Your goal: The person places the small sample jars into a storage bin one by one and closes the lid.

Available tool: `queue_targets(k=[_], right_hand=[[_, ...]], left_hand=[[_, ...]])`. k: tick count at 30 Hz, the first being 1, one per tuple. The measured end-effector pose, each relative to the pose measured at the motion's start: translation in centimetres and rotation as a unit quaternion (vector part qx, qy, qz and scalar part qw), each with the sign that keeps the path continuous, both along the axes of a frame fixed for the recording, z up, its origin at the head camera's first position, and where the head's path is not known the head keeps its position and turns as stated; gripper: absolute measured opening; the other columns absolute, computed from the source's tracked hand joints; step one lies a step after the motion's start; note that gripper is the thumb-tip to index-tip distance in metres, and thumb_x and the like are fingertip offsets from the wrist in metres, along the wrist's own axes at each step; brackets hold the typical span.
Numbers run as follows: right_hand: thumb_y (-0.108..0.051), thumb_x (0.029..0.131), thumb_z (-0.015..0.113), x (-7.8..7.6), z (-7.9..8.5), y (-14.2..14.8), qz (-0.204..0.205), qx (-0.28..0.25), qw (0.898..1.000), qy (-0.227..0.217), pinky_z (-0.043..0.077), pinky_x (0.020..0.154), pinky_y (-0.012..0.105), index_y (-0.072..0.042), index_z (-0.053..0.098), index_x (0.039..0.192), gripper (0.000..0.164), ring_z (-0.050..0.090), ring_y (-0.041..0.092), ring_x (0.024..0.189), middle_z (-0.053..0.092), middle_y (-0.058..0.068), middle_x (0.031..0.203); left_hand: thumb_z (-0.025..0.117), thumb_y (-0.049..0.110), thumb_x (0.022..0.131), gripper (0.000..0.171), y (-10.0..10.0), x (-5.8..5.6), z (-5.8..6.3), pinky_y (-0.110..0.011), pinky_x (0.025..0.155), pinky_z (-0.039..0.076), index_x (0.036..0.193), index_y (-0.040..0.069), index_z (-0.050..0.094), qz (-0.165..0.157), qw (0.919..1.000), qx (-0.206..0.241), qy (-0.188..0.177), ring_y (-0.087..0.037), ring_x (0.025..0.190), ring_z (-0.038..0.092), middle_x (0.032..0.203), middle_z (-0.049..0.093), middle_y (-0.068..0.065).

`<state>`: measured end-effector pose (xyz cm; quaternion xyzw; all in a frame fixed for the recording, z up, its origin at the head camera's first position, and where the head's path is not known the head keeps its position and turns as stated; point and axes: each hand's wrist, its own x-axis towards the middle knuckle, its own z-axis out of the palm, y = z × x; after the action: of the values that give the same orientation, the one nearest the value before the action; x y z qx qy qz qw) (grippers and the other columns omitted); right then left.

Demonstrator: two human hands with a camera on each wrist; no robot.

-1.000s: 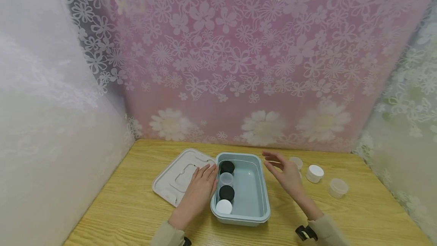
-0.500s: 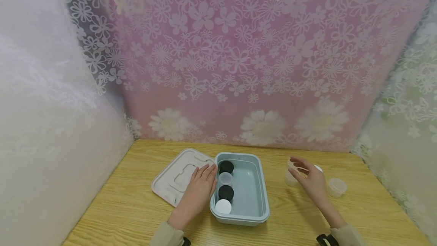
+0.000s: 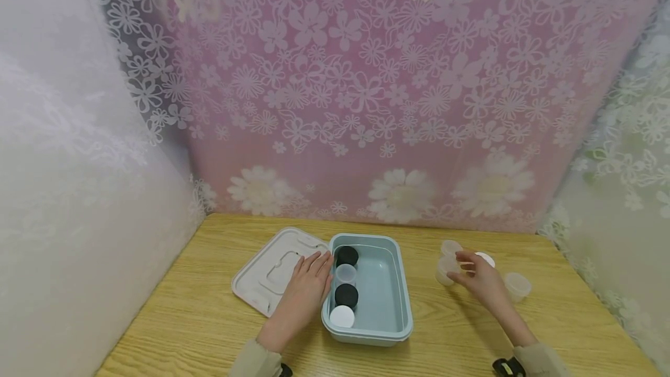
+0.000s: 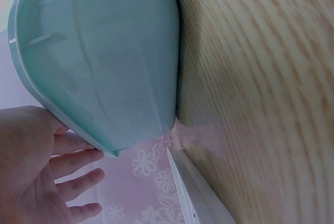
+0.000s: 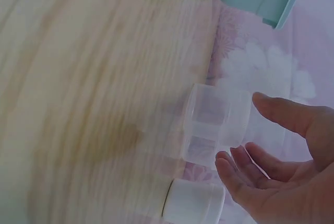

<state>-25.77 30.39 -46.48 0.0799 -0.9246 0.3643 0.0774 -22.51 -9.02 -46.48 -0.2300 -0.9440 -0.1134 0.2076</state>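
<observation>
Right hand is hovering at the right of the head frame, right by the near clear container. Thumb and fingers are standing apart around its edge rather than closing together; can't tell if any fingertip is touching. In the right wrist view the thumb is pointing at the container's top from the right, fingers curving in just below it.

Near clear container is standing on the wooden table, right of the box. Far clear container is sitting just above it in the head frame. White-capped jar is showing partly behind the right hand; in the right wrist view it is standing at bottom centre. Right-hand clear container is standing further right, just beyond the wrist.

Left hand is resting against the left rim of the blue box, lower centre, fingers nearly straight and not wrapping round anything. Inside, along the left wall, four small jars are lining up top to bottom: upper black jar, clear jar, lower black jar, white jar.

Grey lid is lying left of the box, partly under the left hand in the head view.
</observation>
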Motion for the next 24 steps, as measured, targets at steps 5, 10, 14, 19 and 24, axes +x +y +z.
queue_targets(k=[5, 10, 14, 19, 24], right_hand=[[-0.019, 0.092, 0.076, -0.5, -0.2, -0.1, -0.002, 0.009, 0.999, -0.037, 0.059, 0.084, 0.05, 0.014, 0.05, 0.137, 0.062, 0.059, 0.053, 0.112, 0.053, 0.036, 0.134], [-0.017, 0.09, 0.078, -1.0, -0.6, -0.3, -0.008, 0.018, 0.999, -0.049, 0.059, 0.077, 0.047, 0.015, 0.052, 0.133, 0.059, 0.064, 0.048, 0.104, 0.059, 0.035, 0.124], [-0.018, 0.089, 0.079, -0.9, -0.6, -0.5, -0.01, 0.007, 0.999, -0.037, 0.06, 0.077, 0.046, 0.013, 0.053, 0.133, 0.06, 0.064, 0.047, 0.105, 0.059, 0.035, 0.124], [-0.016, 0.089, 0.08, -0.6, 0.1, -1.2, 0.009, -0.018, 1.0, 0.009, 0.06, 0.082, 0.046, 0.011, 0.055, 0.135, 0.06, 0.064, 0.048, 0.108, 0.059, 0.034, 0.127], [-0.009, 0.085, 0.082, -0.2, 1.4, -2.5, 0.022, -0.027, 0.997, 0.062, 0.059, 0.087, 0.044, 0.011, 0.057, 0.133, 0.057, 0.064, 0.046, 0.109, 0.06, 0.031, 0.125]], left_hand=[[0.056, 0.021, 0.105, 0.041, 0.0, 0.0, 0.0, -0.056, 0.112, 0.04, 0.14, 0.002, 0.059, -0.002, 1.0, 0.0, 0.004, -0.033, 0.135, 0.051, 0.143, 0.058, -0.012], [0.056, 0.022, 0.105, 0.04, 0.0, 0.0, 0.0, -0.056, 0.112, 0.04, 0.14, 0.002, 0.059, -0.002, 1.0, 0.0, 0.006, -0.033, 0.134, 0.051, 0.142, 0.059, -0.012], [0.056, 0.021, 0.105, 0.041, 0.0, 0.0, 0.0, -0.056, 0.112, 0.04, 0.14, 0.002, 0.059, -0.002, 1.0, 0.0, 0.004, -0.032, 0.135, 0.051, 0.143, 0.058, -0.012], [0.056, 0.021, 0.105, 0.04, -0.1, 0.0, 0.0, -0.056, 0.112, 0.04, 0.14, 0.002, 0.059, -0.001, 1.0, -0.001, 0.006, -0.033, 0.134, 0.051, 0.142, 0.059, -0.012], [0.056, 0.023, 0.105, 0.04, -0.1, 0.0, 0.0, -0.056, 0.111, 0.041, 0.139, 0.002, 0.06, 0.0, 0.9999, -0.004, 0.011, -0.033, 0.134, 0.052, 0.142, 0.059, -0.012]])
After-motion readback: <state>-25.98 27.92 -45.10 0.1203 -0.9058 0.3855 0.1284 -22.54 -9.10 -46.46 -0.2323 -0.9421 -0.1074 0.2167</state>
